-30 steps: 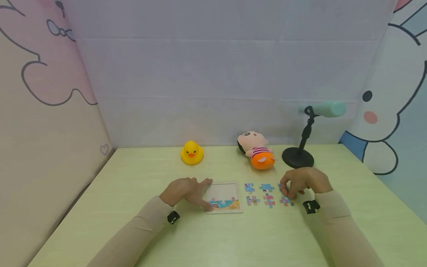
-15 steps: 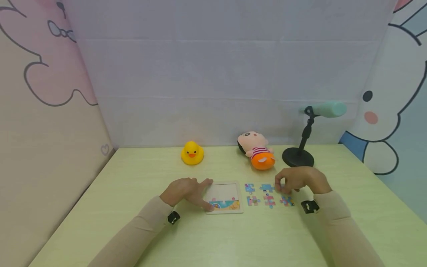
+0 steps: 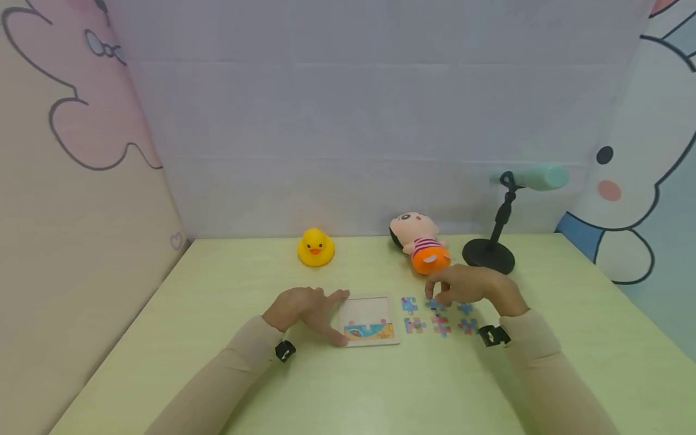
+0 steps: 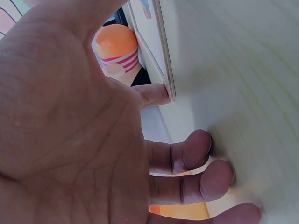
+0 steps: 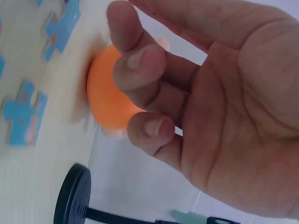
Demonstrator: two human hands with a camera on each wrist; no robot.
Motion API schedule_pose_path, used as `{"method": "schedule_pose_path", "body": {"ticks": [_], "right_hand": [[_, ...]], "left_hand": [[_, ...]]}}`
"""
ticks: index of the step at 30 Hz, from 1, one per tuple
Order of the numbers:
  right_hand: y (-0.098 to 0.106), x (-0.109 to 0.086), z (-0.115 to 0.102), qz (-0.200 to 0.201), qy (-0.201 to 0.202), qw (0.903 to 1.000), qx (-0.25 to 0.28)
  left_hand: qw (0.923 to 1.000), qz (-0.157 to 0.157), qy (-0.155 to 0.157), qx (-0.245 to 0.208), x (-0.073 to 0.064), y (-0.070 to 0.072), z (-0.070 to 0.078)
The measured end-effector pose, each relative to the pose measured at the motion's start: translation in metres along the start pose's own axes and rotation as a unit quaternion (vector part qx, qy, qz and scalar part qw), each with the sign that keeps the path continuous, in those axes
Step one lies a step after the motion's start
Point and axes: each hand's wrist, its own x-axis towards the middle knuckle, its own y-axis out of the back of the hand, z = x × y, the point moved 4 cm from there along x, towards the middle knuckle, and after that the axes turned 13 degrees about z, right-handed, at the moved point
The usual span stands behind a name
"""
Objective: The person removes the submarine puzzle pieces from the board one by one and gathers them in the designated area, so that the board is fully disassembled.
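My left hand (image 3: 304,311) spreads thumb and index finger along the left side of a small puzzle frame (image 3: 395,338); fingertips sit right at its corners. Joined blue and yellow pieces (image 3: 370,332) fill the frame's lower part, and the upper part shows bare backing. Loose jigsaw pieces lie in two rows to the right. Over the top row hovers my right hand (image 3: 462,285), fingers loosely bent and pointing down, just above the blue middle piece (image 5: 63,28). Another blue piece (image 5: 25,114) lies flat near it. The right index fingertip and thumb tip are out of the right wrist view.
A yellow rubber duck (image 3: 315,248) stands behind the frame. A plush doll (image 3: 421,244) in orange shorts lies behind the pieces, close to my right hand. To its right a black stand (image 3: 489,254) carries a mint-green cylinder (image 3: 544,177). A pale wall sheet borders the table's back.
My right hand has slid left along the top row, from the right piece to the middle one, uncovering the right piece. The left hand stays at the frame. The head view has shifted slightly.
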Motion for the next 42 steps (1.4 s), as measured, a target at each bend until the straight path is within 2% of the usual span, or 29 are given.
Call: {"method": "schedule_pose_path", "body": {"ticks": [5,13,22,31,42], "right_hand": [[-0.006,0.012,-0.015,-0.004,0.027,0.9996,0.008],[-0.018,0.030,-0.036,-0.016,0.035,0.9990,-0.022],[-0.031,0.046,-0.049,-0.003,0.071,0.9947,-0.074],[-0.052,0.055,-0.068,-0.009,0.071,0.9962,-0.049],[-0.079,0.062,-0.085,-0.035,0.098,0.9942,-0.024]], "left_hand": [[1.0000,0.002,-0.001,-0.004,0.001,0.003,0.004],[1.0000,-0.003,-0.007,0.005,0.003,0.005,0.014],[0.9999,-0.009,0.006,0.012,0.003,0.006,0.011],[0.9998,-0.011,0.007,0.012,0.003,0.003,0.007],[0.9996,-0.014,0.015,0.017,0.001,0.000,0.003]]}}
